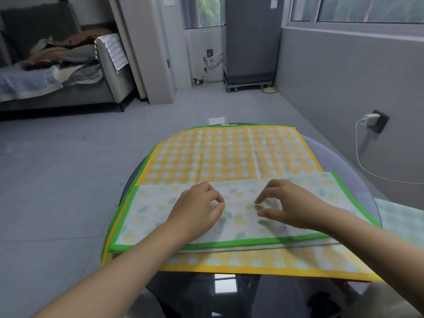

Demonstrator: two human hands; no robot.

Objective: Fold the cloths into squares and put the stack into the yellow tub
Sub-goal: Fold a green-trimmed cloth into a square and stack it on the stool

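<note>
A leaf-print cloth with a green border [149,216] lies folded into a long strip across the near half of a round dark glass table [358,173]. Under it a yellow checked cloth [229,152] is spread flat toward the far side. My left hand [197,210] rests on the middle of the strip, fingers curled with thumb and forefinger touching the fabric. My right hand [286,203] hovers just to its right, fingers bent and apart, fingertips at the cloth. No yellow tub is in view.
Another pale green patterned cloth [399,221] shows past the table's right edge. A charger and white cable [369,120] hang on the grey wall at right. A sofa heaped with clothes [59,60] stands far left across the grey floor.
</note>
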